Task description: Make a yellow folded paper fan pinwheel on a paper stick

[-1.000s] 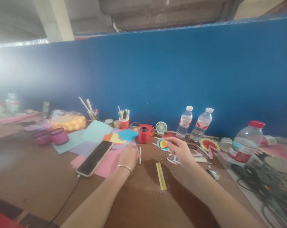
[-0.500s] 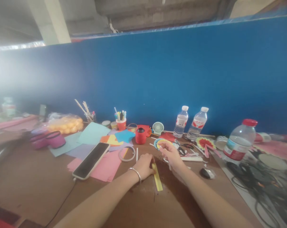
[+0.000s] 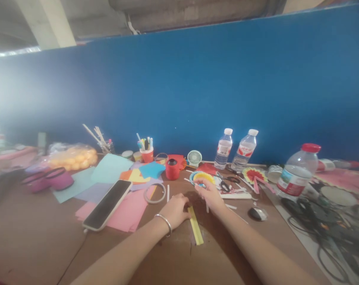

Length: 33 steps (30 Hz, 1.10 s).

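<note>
My left hand (image 3: 177, 209) rests on the brown table with its fingers curled onto the top end of a yellow paper strip (image 3: 195, 230). Just to its right, my right hand (image 3: 208, 193) is closed in a pinch on a thin white strip (image 3: 207, 206) that hangs down from the fingers. A round blue and yellow pleated paper fan (image 3: 201, 177) lies right behind my right hand. A clear tape ring (image 3: 154, 194) and a small white stick (image 3: 167, 193) lie left of my left hand.
A phone (image 3: 106, 204) lies on pink paper (image 3: 128, 213). Behind stand a red cup (image 3: 172, 169), a pen cup (image 3: 147, 152), a small fan (image 3: 194, 157), two water bottles (image 3: 222, 148), scissors (image 3: 225, 184), a large bottle (image 3: 296, 171). Black cables (image 3: 322, 221) lie at right.
My left hand moved right from the tape ring onto the yellow strip. My right hand came nearer and now pinches a white strip. The view tilted slightly.
</note>
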{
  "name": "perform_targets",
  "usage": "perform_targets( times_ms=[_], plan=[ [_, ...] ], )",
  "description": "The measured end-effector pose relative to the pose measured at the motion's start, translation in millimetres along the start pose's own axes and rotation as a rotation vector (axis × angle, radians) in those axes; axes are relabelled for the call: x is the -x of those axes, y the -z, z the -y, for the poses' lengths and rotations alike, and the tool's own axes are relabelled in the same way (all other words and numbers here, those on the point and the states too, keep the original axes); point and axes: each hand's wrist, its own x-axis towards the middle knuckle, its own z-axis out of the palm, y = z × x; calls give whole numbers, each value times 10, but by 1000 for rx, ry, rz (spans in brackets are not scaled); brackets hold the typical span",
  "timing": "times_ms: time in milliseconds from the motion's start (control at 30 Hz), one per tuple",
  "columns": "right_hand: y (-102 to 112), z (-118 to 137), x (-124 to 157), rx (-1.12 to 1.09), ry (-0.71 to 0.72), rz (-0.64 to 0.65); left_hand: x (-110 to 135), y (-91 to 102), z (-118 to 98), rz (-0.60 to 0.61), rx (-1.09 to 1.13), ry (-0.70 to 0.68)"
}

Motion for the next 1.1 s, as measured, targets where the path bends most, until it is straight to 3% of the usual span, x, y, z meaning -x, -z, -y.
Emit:
perform_targets(
  times_ms=[200,400,633,767,900,1100],
  plan=[
    [-9,6,11,-8,-74,-34,-64,-19,-30,38,-57,37],
    [3,-57,-20,-40,-34,-68,-64,8,-8,135,39,50],
    [-1,31,2,58,41,-68,-72,69,60,154,-27,-3],
    [9,80,4,139,95,-83,-38,127,68,84,33,-3],
    [29,108,-8,164,73,-63,-37,147,126,-82,185,125],
    [30,172,-7,83,27,55,-102,99,287,-148,413,269]
  ],
)
